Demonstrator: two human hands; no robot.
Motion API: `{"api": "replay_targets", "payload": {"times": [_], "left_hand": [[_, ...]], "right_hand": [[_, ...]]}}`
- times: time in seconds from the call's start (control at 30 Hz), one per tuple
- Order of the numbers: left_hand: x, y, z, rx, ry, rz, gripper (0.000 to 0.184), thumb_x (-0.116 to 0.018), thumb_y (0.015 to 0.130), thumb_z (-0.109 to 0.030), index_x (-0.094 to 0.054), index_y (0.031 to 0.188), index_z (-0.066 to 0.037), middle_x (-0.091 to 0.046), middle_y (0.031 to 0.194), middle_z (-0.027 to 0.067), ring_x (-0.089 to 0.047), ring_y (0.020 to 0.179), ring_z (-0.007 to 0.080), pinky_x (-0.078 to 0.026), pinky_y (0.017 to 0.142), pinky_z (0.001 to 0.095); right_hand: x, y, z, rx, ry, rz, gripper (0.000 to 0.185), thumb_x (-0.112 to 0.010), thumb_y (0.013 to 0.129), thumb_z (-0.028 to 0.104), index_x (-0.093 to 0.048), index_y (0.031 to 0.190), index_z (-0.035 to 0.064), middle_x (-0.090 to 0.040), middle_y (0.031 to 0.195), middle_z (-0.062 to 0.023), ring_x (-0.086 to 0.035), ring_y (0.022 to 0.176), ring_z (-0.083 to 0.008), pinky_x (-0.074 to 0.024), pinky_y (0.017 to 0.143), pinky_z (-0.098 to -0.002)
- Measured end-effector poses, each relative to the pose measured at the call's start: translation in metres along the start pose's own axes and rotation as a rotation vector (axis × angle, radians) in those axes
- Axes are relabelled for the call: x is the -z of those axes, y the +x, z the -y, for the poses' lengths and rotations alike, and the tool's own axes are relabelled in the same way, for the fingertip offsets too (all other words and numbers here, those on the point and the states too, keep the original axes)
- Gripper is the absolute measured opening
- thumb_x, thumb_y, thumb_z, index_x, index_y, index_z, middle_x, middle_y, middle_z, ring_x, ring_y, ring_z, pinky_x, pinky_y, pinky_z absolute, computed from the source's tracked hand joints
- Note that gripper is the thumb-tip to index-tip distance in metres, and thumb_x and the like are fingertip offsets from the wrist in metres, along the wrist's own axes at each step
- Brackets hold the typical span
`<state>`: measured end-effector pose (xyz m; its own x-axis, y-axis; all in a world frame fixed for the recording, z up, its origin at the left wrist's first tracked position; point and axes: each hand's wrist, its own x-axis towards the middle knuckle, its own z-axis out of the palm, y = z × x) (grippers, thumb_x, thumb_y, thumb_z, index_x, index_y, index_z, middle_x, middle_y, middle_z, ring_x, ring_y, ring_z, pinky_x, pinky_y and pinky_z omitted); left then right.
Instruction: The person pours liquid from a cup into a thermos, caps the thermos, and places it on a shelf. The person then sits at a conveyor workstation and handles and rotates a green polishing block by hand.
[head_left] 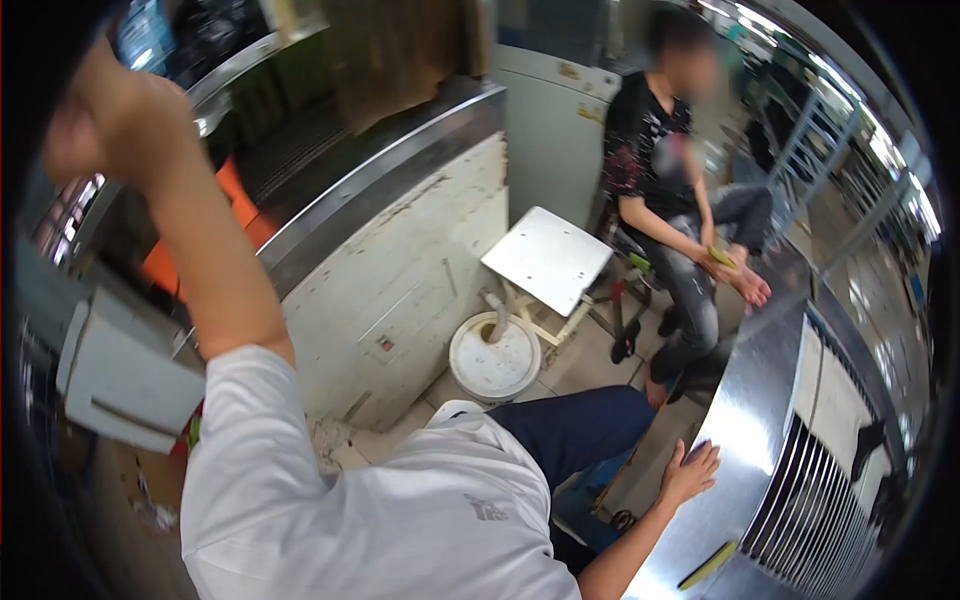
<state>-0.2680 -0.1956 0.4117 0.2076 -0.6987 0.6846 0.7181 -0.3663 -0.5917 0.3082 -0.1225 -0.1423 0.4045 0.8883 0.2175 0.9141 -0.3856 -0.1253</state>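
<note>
My left hand (120, 125) is raised at the upper left, smeared by motion, so its fingers and anything in them cannot be made out. My right hand (690, 472) lies with fingers apart on the edge of a shiny metal counter (745, 400). A small dark patch shows between its thumb and fingers, too unclear to name. Nearer the bottom, a yellow-green strip-like object (708, 566) lies on the same counter, apart from the hand.
Another person (655, 170) sits at the upper right, holding a yellow-green object. A white stool (548, 258) and a round white lidded bucket (495, 365) stand on the tiled floor. A metal-edged machine (400, 260) is at the left, a wire grille (815, 500) at the right.
</note>
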Motion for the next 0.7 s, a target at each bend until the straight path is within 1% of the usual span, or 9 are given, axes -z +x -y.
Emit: {"api": "replay_targets", "payload": {"times": [0.1,0.23,0.3,0.33,0.4,0.47,0.53,0.63,0.7], "left_hand": [[-0.067,-0.122,-0.105,0.368,-0.548,0.256,0.026,-0.06,0.103,-0.015,-0.068,0.108,0.009,-0.075,0.096,0.0236,-0.073,0.084,0.03,-0.06,0.082,0.04],[-0.104,-0.303,-0.302,1.532,-0.642,1.046,0.022,-0.07,0.101,-0.013,-0.072,0.119,0.0,-0.076,0.111,0.0138,-0.073,0.098,0.0241,-0.055,0.089,0.0322],[-0.069,-0.375,-0.399,1.334,-0.738,1.242,0.026,-0.067,0.1,-0.013,-0.072,0.124,-0.003,-0.073,0.122,0.0213,-0.069,0.117,0.0358,-0.052,0.1,0.0412],[-0.045,-0.388,-0.443,1.213,-0.897,1.297,0.039,-0.07,0.097,-0.027,-0.07,0.131,-0.008,-0.064,0.139,0.022,-0.055,0.136,0.0419,-0.042,0.112,0.0572],[-0.007,-0.367,-0.492,0.522,-0.902,1.76,0.055,-0.071,0.093,-0.044,-0.066,0.138,-0.013,-0.05,0.157,0.0179,-0.035,0.15,0.0478,-0.027,0.114,0.0761],[-0.012,-0.391,-0.519,0.444,-0.912,1.902,0.064,-0.069,0.09,-0.056,-0.065,0.141,-0.017,-0.041,0.164,0.0128,-0.023,0.155,0.0512,-0.018,0.108,0.0868],[-0.04,-0.407,-0.531,0.459,-0.943,2.0,0.063,-0.069,0.092,-0.052,-0.063,0.143,-0.015,-0.044,0.163,0.0107,-0.024,0.156,0.0464,-0.018,0.11,0.0854],[-0.071,-0.439,-0.544,0.267,-1.022,2.088,0.063,-0.067,0.094,-0.053,-0.064,0.143,-0.014,-0.048,0.16,0.0116,-0.026,0.157,0.0411,-0.019,0.112,0.0835],[-0.091,-0.461,-0.555,0.184,-1.093,2.122,0.061,-0.066,0.095,-0.054,-0.068,0.14,-0.013,-0.054,0.155,0.0138,-0.033,0.155,0.0375,-0.021,0.115,0.0798]], "right_hand": [[-0.021,0.001,-0.005,0.023,0.037,-0.102,0.077,-0.067,0.095,0.059,-0.053,0.149,0.0064,-0.048,0.159,-0.0215,-0.04,0.15,-0.0429,-0.0257,0.117,-0.0737],[0.008,-0.011,0.01,0.064,0.227,-0.227,0.056,-0.079,0.088,0.042,-0.06,0.124,0.0045,-0.059,0.135,-0.0226,-0.051,0.131,-0.0446,-0.0341,0.106,-0.0733],[0.007,-0.011,0.014,0.045,0.274,-0.267,0.049,-0.08,0.085,0.039,-0.058,0.114,0.0061,-0.06,0.127,-0.0199,-0.055,0.124,-0.0433,-0.0374,0.102,-0.0726],[0.005,-0.013,0.014,0.036,0.321,-0.304,0.05,-0.081,0.084,0.038,-0.058,0.115,0.006,-0.061,0.126,-0.0195,-0.055,0.123,-0.0443,-0.0373,0.102,-0.0744],[0.022,-0.013,0.02,-0.104,0.307,-0.061,0.065,-0.078,0.088,0.039,-0.057,0.141,0.0066,-0.054,0.15,-0.0218,-0.049,0.14,-0.0421,-0.037,0.113,-0.0646],[0.018,-0.015,0.022,-0.095,0.211,-0.07,0.067,-0.075,0.092,0.041,-0.055,0.146,0.0069,-0.047,0.158,-0.0225,-0.044,0.147,-0.0418,-0.0308,0.119,-0.0652],[0.008,-0.028,0.028,-0.129,0.242,-0.109,0.066,-0.074,0.093,0.041,-0.056,0.146,0.0069,-0.047,0.158,-0.0231,-0.041,0.15,-0.0426,-0.0262,0.123,-0.0655],[0.012,-0.079,0.059,0.211,0.533,-0.232,0.053,-0.074,0.095,0.035,-0.061,0.136,0.0046,-0.055,0.149,-0.022,-0.046,0.144,-0.0447,-0.0306,0.12,-0.0639],[0.008,-0.129,0.083,0.232,0.838,0.049,0.054,-0.073,0.098,0.037,-0.06,0.141,0.0054,-0.058,0.148,-0.0227,-0.058,0.135,-0.0389,-0.0465,0.114,-0.0478]]}}
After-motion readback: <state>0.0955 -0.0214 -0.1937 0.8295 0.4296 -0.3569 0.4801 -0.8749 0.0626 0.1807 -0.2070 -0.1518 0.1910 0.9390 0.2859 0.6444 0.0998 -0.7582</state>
